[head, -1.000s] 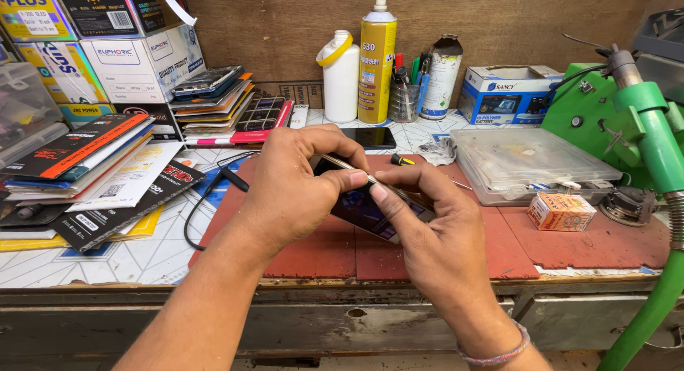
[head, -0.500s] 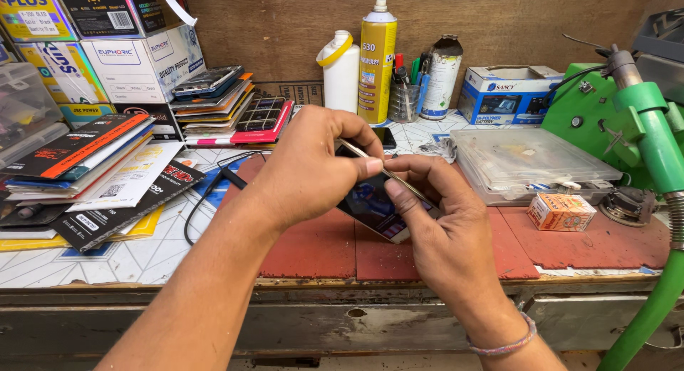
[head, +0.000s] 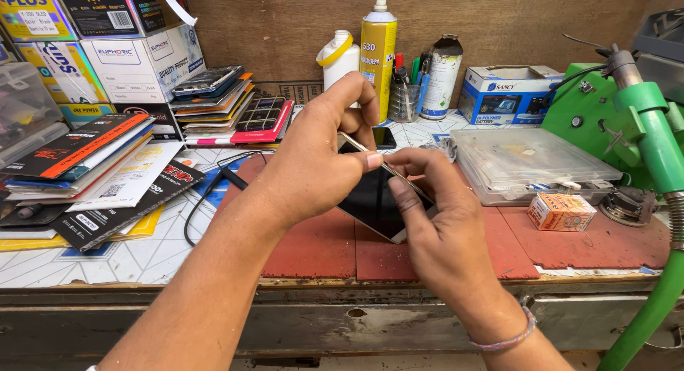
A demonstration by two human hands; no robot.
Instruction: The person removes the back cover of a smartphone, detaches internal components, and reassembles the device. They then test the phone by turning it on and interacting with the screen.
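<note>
A worn desk [head: 142,260] with a patterned top and a red mat [head: 570,246] is seen from above. On its right edge a green machine [head: 645,129] with a green hose is mounted. At the left, cardboard boxes [head: 142,58] are stacked, with flat packets [head: 92,164] fanned out before them and a pile of phone parts [head: 228,104] beside them. Against the back wall a white bottle [head: 338,58], a yellow spray can [head: 377,54] and a cup of pens [head: 405,100] are set, with a blue-and-white carton [head: 506,93] further right. A clear plastic case [head: 527,161] is laid on the mat, and a small orange box [head: 561,211] is placed just in front of it.

A smartphone [head: 374,200] is held above the mat, near the middle of the desk and clear of its surface. It is a slim slab with a dark, glossy face and a pale, light-coloured rim, tilted so that its upper end points away and to the left. It is kept between both hands. The left hand [head: 313,161] is closed over the upper end, its grip pinched on the top edge with thumb and fingers curled around it. The right hand [head: 442,228] is wrapped around the right side and lower part, with the thumb pressed along the long edge and the fingers hidden behind the body. A thin bracelet is worn on the right wrist.
</note>
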